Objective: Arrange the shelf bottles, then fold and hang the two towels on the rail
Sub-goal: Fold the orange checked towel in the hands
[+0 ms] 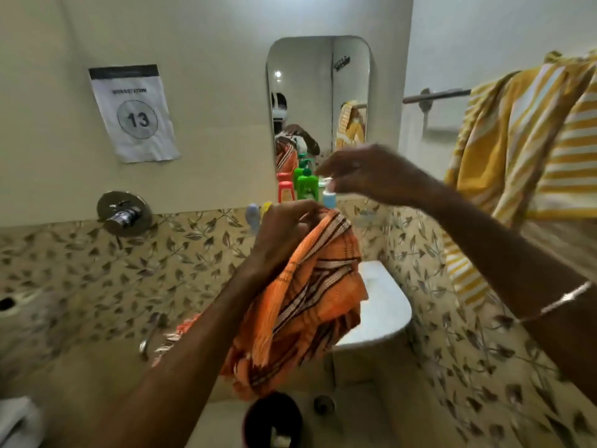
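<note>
My left hand (pixel 284 227) grips a bunched orange striped towel (pixel 310 302) that hangs down over the sink. My right hand (pixel 365 174) reaches to the shelf under the mirror and pinches the white cap of a small blue bottle (pixel 329 199). Beside that bottle stand a green pump bottle (pixel 307 185) and a red bottle (pixel 286 191). Lower left of them are a pale blue bottle (pixel 252 214) and a yellow one (pixel 267 206), partly hidden by my left hand. A yellow striped towel (pixel 523 150) hangs over the rail (pixel 436 95) at the right.
A mirror (pixel 318 92) hangs above the shelf. A wall tap (pixel 124 213) sits at the left and a sink faucet (pixel 150 331) lower down. A white toilet tank (pixel 381 305) stands behind the towel. A dark cup (pixel 273 418) sits on the sink rim. A paper sign (pixel 134 113) is on the wall.
</note>
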The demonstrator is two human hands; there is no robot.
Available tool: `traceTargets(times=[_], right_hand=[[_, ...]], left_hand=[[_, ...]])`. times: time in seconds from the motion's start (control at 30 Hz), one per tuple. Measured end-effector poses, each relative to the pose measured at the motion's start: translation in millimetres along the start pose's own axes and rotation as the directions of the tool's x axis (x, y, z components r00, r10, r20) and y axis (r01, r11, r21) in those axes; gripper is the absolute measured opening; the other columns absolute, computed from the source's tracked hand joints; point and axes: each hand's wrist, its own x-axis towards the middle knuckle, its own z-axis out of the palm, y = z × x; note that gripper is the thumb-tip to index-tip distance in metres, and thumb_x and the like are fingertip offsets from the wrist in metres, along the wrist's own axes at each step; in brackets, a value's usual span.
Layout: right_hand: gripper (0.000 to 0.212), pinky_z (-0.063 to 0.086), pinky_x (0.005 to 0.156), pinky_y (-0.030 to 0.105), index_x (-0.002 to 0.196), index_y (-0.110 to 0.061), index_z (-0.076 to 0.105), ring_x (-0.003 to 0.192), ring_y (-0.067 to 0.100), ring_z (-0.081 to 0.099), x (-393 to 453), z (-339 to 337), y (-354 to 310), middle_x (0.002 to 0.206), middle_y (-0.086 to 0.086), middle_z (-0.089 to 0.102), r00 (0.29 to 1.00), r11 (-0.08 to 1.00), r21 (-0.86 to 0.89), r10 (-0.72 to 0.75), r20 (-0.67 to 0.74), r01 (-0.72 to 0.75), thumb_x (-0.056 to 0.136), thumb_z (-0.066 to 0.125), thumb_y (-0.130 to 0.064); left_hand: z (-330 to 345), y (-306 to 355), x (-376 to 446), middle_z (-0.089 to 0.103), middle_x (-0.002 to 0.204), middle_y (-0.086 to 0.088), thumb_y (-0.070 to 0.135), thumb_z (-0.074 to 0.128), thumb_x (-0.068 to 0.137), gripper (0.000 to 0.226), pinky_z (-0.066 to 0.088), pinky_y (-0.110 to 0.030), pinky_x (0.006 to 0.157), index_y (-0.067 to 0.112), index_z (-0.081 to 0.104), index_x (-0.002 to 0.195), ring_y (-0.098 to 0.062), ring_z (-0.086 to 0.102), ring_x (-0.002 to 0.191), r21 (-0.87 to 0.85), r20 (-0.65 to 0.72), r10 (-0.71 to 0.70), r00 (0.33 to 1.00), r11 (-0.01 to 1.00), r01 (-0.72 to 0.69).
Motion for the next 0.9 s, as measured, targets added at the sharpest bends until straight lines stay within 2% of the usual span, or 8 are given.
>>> traceTargets(times=[0.17,0.3,0.4,0.5,0.63,0.73,0.83,0.9], right_hand=[[0.027,0.057,0.085,0.022,0.111,-0.015,0.066,0.107,-0.001,0.061,-55,60,-31,0.111,-0.008,0.063,0.988,0.972,0.236,-0.028,0.15,-0.008,0.087,0.075,-0.023],[0.034,0.056,0.081,0.022,0.109,-0.024,0.066,0.105,0.002,0.058,-83,77,-37,0.11,-0.011,0.057,0.973,0.976,0.215,-0.016,0.232,-0.036,0.08,0.08,-0.033],[0.021,0.058,0.082,0.032,0.097,-0.025,0.07,0.104,0.006,0.057,-104,85,-39,0.11,-0.006,0.058,0.968,0.976,0.205,0.016,0.25,-0.069,0.079,0.081,-0.03],[0.011,0.058,0.085,0.038,0.091,-0.021,0.067,0.107,0.015,0.061,-129,92,-40,0.112,0.003,0.063,0.969,0.945,0.309,0.027,0.247,-0.105,0.086,0.076,-0.019],[0.012,0.054,0.079,0.034,0.092,-0.004,0.06,0.09,0.024,0.062,-172,98,-42,0.097,0.017,0.064,0.95,0.741,0.601,0.168,0.264,-0.298,0.087,0.067,-0.012],[0.008,0.043,0.066,0.02,0.086,-0.004,0.059,0.073,0.013,0.05,-204,109,-50,0.081,0.001,0.057,0.938,0.626,0.698,0.237,0.255,-0.348,0.083,0.065,-0.008],[0.018,0.046,0.066,0.019,0.099,-0.004,0.061,0.078,0.013,0.059,-231,126,-55,0.089,0.013,0.063,0.894,0.422,0.794,0.297,0.335,-0.437,0.082,0.057,-0.007],[0.035,0.052,0.074,0.029,0.113,-0.008,0.063,0.088,0.022,0.064,-244,138,-58,0.105,0.028,0.063,0.861,0.333,0.808,0.339,0.378,-0.486,0.08,0.05,-0.011]], left_hand=[[-14,7,-57,0.07,0.067,0.006,0.015,0.071,0.085,0.012,0.043,-0.017,0.055,0.016,0.075,0.074,0.003,0.058,0.06,-0.131,0.145,-0.138,0.98,0.979,0.158],[-15,11,-85,0.075,0.077,-0.002,0.02,0.075,0.083,0.011,0.055,-0.032,0.06,0.01,0.078,0.087,-0.015,0.071,0.071,-0.189,0.22,-0.253,0.942,0.936,0.296],[-16,18,-103,0.075,0.083,-0.005,0.019,0.077,0.081,0.017,0.055,-0.023,0.064,0.005,0.076,0.09,-0.016,0.072,0.073,-0.267,0.318,-0.314,0.894,0.876,0.402],[-14,18,-119,0.076,0.092,-0.009,0.021,0.074,0.083,0.021,0.057,-0.027,0.074,0.005,0.076,0.097,-0.02,0.073,0.084,-0.341,0.465,-0.344,0.815,0.78,0.524],[-2,11,-142,0.075,0.096,-0.014,0.015,0.074,0.083,0.018,0.057,-0.029,0.081,0.003,0.076,0.097,-0.021,0.071,0.086,-0.357,0.56,-0.359,0.747,0.709,0.608],[10,12,-159,0.075,0.091,-0.014,0.01,0.072,0.085,0.013,0.056,-0.025,0.074,0.001,0.076,0.094,-0.018,0.069,0.079,-0.335,0.586,-0.376,0.718,0.694,0.637],[21,16,-171,0.072,0.082,-0.009,0.008,0.069,0.087,0.01,0.055,-0.022,0.068,0.0,0.074,0.092,-0.011,0.066,0.072,-0.317,0.578,-0.389,0.717,0.703,0.637],[27,19,-176,0.072,0.078,-0.004,0.009,0.069,0.088,0.007,0.052,-0.021,0.065,0.004,0.074,0.089,-0.008,0.065,0.071,-0.304,0.588,-0.368,0.72,0.725,0.618]])
